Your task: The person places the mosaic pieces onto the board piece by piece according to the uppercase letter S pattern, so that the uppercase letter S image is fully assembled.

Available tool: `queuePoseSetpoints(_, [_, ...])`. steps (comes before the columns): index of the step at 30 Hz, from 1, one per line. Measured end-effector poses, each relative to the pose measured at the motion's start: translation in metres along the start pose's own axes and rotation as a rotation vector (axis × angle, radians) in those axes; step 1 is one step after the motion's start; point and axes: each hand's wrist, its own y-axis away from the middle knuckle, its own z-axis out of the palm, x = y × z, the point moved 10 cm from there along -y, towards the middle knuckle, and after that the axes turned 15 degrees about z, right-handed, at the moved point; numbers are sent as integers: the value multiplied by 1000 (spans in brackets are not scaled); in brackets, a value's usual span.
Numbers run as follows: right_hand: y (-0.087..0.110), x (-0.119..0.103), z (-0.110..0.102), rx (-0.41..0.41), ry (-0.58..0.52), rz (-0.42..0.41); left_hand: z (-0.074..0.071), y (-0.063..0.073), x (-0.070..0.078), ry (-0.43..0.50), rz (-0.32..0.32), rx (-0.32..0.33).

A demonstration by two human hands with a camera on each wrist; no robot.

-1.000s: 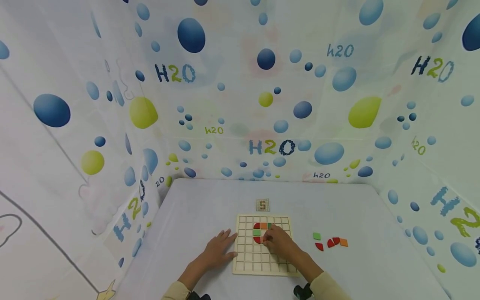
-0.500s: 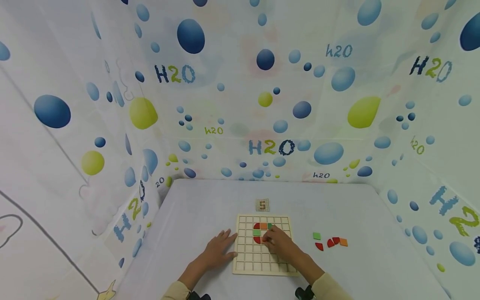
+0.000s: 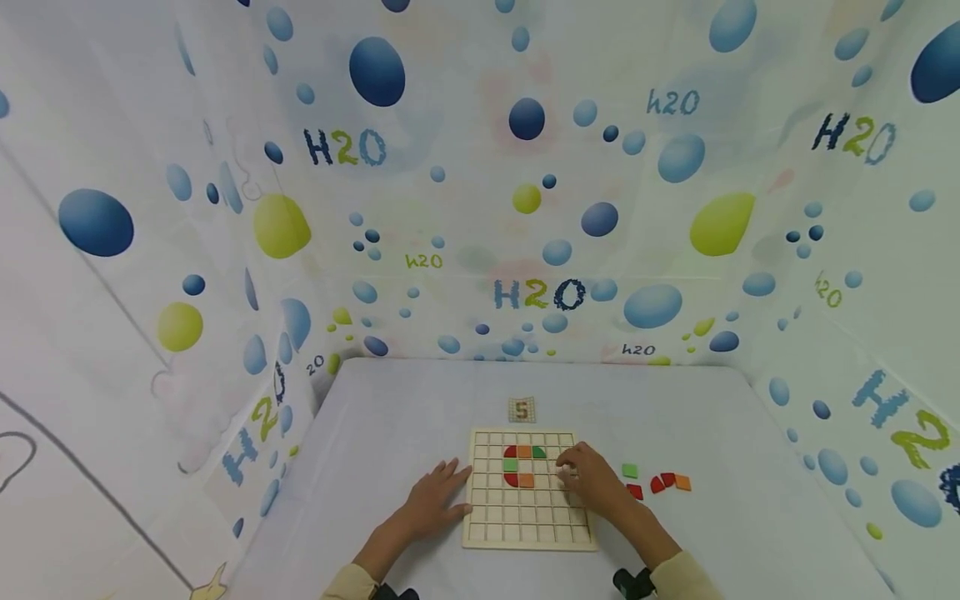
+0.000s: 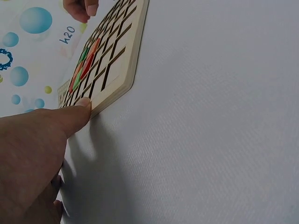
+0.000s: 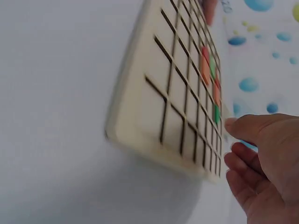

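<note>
A pale wooden grid board [image 3: 529, 525] lies on the white table. Several coloured tiles sit in its cells: a red quarter-round tile [image 3: 511, 452], an orange square tile [image 3: 524, 452], a dark green one [image 3: 538, 452], a light green square [image 3: 511, 465], another red quarter-round [image 3: 511, 480] and another orange square [image 3: 527, 481]. My left hand [image 3: 437, 500] rests at the board's left edge, its thumb touching the rim in the left wrist view. Over the board's right side hovers my right hand [image 3: 592, 479], fingers loosely bent, with nothing visible between them in the right wrist view.
Right of the board lie loose tiles: a light green square [image 3: 629, 471], a red piece [image 3: 635, 492], two more red pieces [image 3: 663, 481] and an orange square [image 3: 682, 483]. Behind the board is a small card [image 3: 522, 409] marked with an S-like figure.
My right hand has let go of the orange tile beside the lower red one and moved right across the board. The left hand stays in place. The head view has shifted slightly.
</note>
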Motion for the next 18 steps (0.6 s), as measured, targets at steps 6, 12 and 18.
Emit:
queuePoseSetpoints(6, [8, 34, -52, 85, 16, 79, 1, 1, 1, 16, 5, -1])
queuePoseSetpoints(12, [19, 82, -90, 36, 63, 188, -2, 1, 4, 25, 12, -3])
queuePoseSetpoints(18, [31, 137, -104, -50, 215, 353, -2, 0, 4, 24, 12, -9])
